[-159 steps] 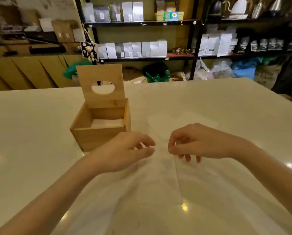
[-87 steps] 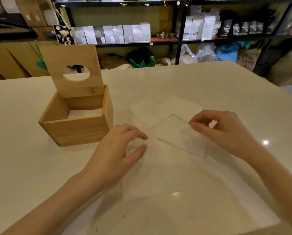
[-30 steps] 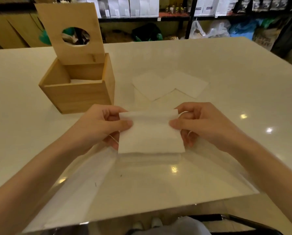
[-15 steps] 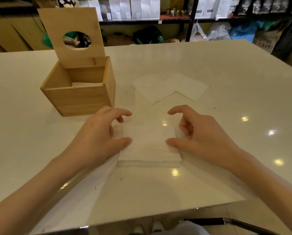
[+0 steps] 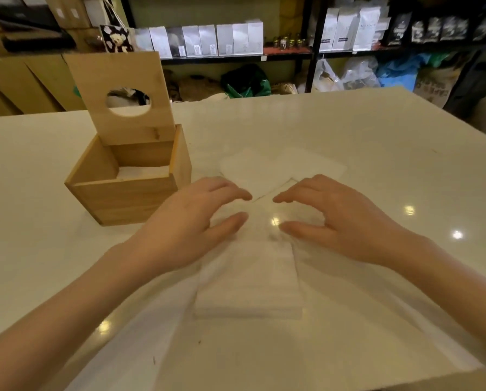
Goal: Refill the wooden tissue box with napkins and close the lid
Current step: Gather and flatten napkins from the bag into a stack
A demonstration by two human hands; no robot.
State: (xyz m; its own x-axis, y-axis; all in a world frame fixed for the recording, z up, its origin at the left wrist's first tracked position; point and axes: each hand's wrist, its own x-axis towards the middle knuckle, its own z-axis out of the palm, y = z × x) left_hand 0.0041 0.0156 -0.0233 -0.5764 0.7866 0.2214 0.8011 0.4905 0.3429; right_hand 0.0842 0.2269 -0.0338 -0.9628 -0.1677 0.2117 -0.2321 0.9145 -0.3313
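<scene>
The wooden tissue box [image 5: 123, 198] stands on the white table at the left, its lid [image 5: 123, 97] with an oval hole raised upright. White napkins [image 5: 143, 172] lie inside it. A folded stack of napkins [image 5: 250, 286] rests flat on the table in front of me. My left hand [image 5: 191, 221] and my right hand [image 5: 340, 221] hover over the far end of that stack, fingers spread and curved, holding nothing. Two more flat napkins [image 5: 281, 167] lie beyond my fingertips.
The glossy white table [image 5: 377, 153] stretches to the right and far side. A thin clear plastic sheet [image 5: 349, 334] lies under the stack near the front edge. Shelves [image 5: 236, 52] with white packages and bags on the floor stand behind the table.
The napkin stack I held up a second ago now lies flat on the table. Both hands have let go and moved forward past its far end.
</scene>
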